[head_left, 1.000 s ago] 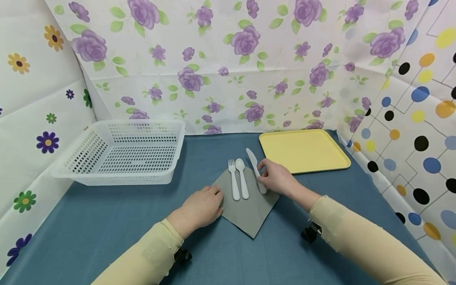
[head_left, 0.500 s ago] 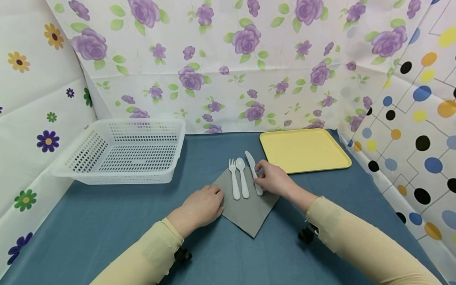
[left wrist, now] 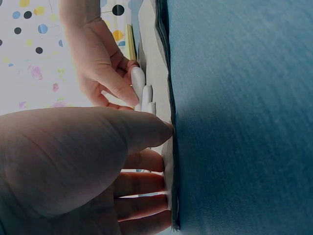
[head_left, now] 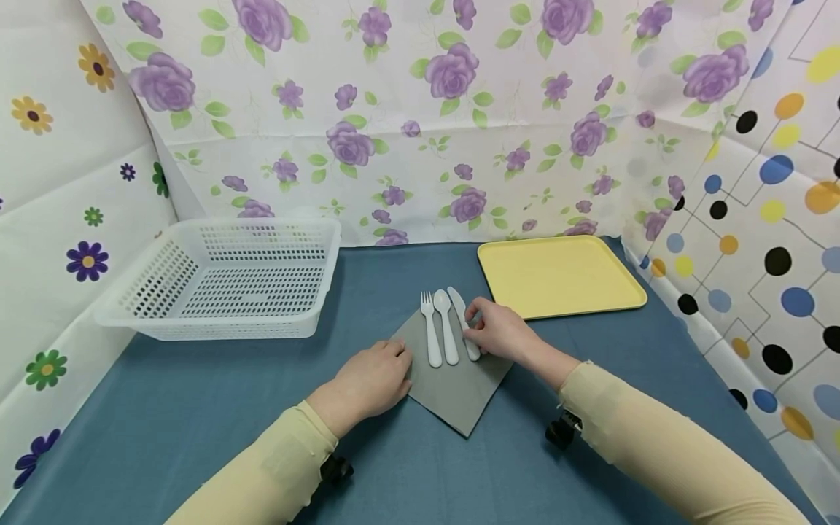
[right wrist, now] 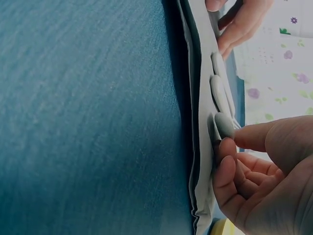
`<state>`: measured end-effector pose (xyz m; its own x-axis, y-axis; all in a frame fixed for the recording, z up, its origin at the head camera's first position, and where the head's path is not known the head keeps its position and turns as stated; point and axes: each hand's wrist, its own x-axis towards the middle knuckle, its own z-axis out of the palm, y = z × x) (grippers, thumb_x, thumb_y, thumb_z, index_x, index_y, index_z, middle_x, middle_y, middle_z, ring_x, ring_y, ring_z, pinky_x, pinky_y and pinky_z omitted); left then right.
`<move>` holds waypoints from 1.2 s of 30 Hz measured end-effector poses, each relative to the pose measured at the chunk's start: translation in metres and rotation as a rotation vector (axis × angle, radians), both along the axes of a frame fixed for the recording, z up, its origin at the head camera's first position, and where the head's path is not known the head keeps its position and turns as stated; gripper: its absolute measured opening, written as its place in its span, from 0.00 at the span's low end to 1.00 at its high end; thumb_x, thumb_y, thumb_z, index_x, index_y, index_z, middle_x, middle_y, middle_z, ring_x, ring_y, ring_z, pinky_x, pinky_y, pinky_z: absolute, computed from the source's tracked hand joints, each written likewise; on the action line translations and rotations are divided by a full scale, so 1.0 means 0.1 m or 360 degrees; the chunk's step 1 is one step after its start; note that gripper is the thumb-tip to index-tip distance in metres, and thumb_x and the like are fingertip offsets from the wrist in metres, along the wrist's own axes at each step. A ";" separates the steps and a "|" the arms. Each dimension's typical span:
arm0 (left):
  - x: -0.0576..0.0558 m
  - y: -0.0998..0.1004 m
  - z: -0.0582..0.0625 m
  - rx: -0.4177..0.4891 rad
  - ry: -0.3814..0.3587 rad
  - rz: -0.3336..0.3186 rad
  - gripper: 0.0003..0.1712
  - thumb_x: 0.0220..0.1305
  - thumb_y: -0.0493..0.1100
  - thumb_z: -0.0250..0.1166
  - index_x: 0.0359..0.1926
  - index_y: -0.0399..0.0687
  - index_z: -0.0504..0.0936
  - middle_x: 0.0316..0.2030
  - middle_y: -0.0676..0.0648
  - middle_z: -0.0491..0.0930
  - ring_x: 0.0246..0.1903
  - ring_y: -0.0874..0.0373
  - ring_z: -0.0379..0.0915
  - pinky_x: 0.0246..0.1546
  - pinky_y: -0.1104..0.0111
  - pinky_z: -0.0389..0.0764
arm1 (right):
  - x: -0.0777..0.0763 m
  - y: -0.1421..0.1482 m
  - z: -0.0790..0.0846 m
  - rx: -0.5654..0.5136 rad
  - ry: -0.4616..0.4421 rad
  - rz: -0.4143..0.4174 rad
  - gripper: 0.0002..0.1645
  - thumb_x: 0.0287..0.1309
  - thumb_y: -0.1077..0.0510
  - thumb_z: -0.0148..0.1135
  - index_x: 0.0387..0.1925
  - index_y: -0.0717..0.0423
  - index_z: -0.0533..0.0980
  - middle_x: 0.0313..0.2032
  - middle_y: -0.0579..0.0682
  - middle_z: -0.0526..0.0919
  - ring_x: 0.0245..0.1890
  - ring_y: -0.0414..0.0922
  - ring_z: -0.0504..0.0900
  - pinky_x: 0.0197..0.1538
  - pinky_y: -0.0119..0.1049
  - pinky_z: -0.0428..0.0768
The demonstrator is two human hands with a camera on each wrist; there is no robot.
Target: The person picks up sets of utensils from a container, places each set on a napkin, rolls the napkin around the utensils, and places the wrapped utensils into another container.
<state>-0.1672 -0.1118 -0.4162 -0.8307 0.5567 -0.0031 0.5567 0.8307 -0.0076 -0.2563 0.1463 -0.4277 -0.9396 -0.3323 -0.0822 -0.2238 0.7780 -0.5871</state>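
Note:
A folded grey napkin (head_left: 461,401) lies cornerwise on the blue cloth. On it a white plastic fork (head_left: 431,332) and a white spoon (head_left: 447,328) lie side by side, handles toward the person. My right hand (head_left: 502,330) pinches a white knife (head_left: 457,301) between thumb and fingers, just right of the spoon. In the right wrist view the knife's handle end (right wrist: 224,125) is slightly raised off the napkin. My left hand (head_left: 372,378) rests at the napkin's left corner, its fingers laid on the cloth layers and the thumb at the edge.
A white perforated plastic basket (head_left: 256,328) stands at the back left. Behind the right hand lies a yellow tray (head_left: 564,277). Patterned sheets (head_left: 407,182) hang around the back and sides of the blue-covered table (head_left: 197,415).
My right hand has brought the knife leftward, closer to the spoon, and turned it a little so its blade tip sits lower. The left hand stays in place on the napkin.

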 end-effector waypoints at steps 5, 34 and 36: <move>0.00 0.00 -0.01 0.0005 0.0003 -0.0001 0.24 0.78 0.46 0.73 0.66 0.36 0.84 0.65 0.35 0.82 0.65 0.40 0.80 0.64 0.51 0.86 | 0.01 -0.02 -0.02 0.0005 0.0002 -0.0002 0.12 0.77 0.58 0.69 0.55 0.59 0.78 0.32 0.49 0.86 0.25 0.42 0.84 0.31 0.38 0.83; 0.00 0.01 -0.01 0.0003 0.0008 0.0018 0.23 0.77 0.46 0.73 0.65 0.36 0.85 0.63 0.37 0.82 0.63 0.40 0.81 0.62 0.51 0.86 | 0.07 -0.06 -0.10 0.0093 0.0203 -0.0035 0.07 0.77 0.55 0.69 0.48 0.54 0.83 0.40 0.51 0.89 0.32 0.44 0.84 0.35 0.41 0.84; 0.00 0.01 -0.01 0.0000 0.0011 0.0015 0.23 0.78 0.46 0.73 0.65 0.36 0.85 0.63 0.37 0.82 0.64 0.40 0.81 0.62 0.51 0.86 | 0.07 -0.04 -0.10 0.0089 0.0207 -0.0033 0.07 0.77 0.55 0.69 0.49 0.54 0.84 0.39 0.51 0.89 0.32 0.44 0.83 0.35 0.41 0.83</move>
<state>-0.1668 -0.1103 -0.4171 -0.8358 0.5490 0.0023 0.5490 0.8358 -0.0115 -0.2491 0.1418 -0.4380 -0.9502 -0.3108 0.0230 -0.2786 0.8141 -0.5096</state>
